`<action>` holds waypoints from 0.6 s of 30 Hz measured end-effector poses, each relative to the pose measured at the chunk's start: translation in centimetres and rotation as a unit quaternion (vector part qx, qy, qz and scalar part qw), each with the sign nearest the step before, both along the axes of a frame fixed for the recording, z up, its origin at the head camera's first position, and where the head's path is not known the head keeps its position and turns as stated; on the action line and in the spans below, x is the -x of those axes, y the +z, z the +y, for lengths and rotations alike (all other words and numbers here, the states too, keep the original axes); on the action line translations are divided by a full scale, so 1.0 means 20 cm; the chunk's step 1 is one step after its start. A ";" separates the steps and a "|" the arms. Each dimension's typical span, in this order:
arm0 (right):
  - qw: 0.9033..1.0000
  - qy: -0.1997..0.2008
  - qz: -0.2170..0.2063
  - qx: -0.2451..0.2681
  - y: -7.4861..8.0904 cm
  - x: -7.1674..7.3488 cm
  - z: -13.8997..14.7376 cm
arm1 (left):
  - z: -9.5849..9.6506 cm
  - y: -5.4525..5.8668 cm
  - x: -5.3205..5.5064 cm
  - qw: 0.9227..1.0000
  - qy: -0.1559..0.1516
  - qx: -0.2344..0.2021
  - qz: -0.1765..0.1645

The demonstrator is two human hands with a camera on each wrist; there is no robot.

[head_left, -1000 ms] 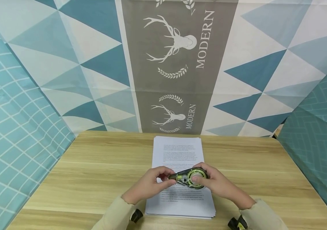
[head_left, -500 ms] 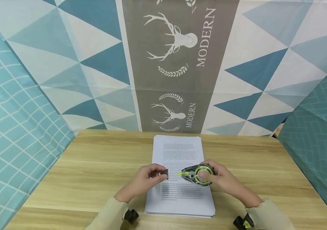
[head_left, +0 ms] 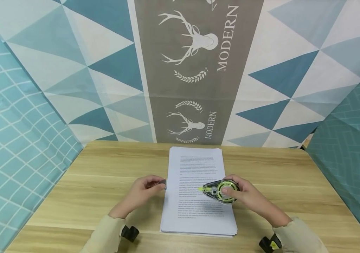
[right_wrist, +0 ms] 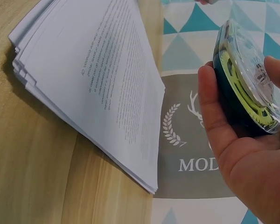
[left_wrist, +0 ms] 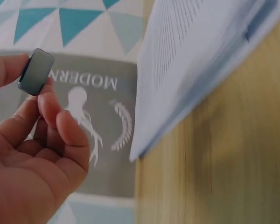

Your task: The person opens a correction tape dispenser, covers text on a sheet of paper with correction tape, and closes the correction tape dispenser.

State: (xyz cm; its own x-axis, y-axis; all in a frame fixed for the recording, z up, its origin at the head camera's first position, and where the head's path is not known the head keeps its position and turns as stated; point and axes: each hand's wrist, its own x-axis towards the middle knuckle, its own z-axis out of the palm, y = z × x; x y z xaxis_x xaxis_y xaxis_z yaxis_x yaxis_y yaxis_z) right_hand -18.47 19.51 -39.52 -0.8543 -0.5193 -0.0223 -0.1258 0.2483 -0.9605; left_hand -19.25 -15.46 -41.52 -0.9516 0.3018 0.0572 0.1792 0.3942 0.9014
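Observation:
A correction tape dispenser point(head_left: 222, 191), clear with green and black parts, is in my right hand point(head_left: 244, 193), gripped between thumb and fingers over the right side of the paper stack. Its yellow-green tip is bare and points left. My left hand point(head_left: 143, 193) pinches a small dark grey cap point(left_wrist: 37, 72) between thumb and fingertips, just off the stack's left edge. In the right wrist view the correction tape point(right_wrist: 247, 84) shows its rounded body, with the thumb on the clear side. Printed text covers the top sheet of the paper stack point(head_left: 199, 211).
The stack lies on a wooden table point(head_left: 110, 168), roughly in its middle. Behind the table hangs a patterned cloth point(head_left: 192, 80) with deer heads and triangles. Blue tile-pattern cloths point(head_left: 18, 140) close off the left and right sides.
The left hand has pulled the cap off the correction tape and carried it left, past the stack's edge. The right hand has shifted slightly right with the dispenser, its tip now uncovered.

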 end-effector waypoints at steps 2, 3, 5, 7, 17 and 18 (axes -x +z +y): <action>1.000 -0.003 -0.003 -0.003 0.00 0.00 0.01 | -0.04 -0.01 0.01 1.000 0.010 0.010 -0.012; 1.000 -0.005 -0.004 -0.005 0.00 0.00 0.01 | -0.07 -0.02 0.01 1.000 0.017 0.017 -0.019; 1.000 -0.008 -0.006 -0.007 -0.01 0.00 0.02 | -0.11 -0.03 0.02 0.999 0.027 0.031 -0.034; 1.000 -0.010 -0.007 -0.009 -0.01 0.00 0.03 | -0.15 -0.05 0.03 0.997 0.036 0.044 -0.044; 0.999 -0.029 -0.012 -0.021 -0.02 0.00 0.07 | -0.34 -0.09 0.03 0.985 0.087 0.133 -0.066; 0.999 -0.031 -0.012 -0.022 -0.02 0.00 0.07 | -0.35 -0.09 0.03 0.983 0.091 0.141 -0.072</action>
State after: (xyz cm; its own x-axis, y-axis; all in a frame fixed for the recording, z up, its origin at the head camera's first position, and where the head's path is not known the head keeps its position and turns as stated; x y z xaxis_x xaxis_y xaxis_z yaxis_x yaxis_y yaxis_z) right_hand -18.41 20.92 -39.88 -0.8835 -0.4639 -0.0655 -0.0855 0.2970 -0.9511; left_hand -19.76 -22.52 -43.31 -0.9835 0.1105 -0.1435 -0.0388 0.6454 0.7629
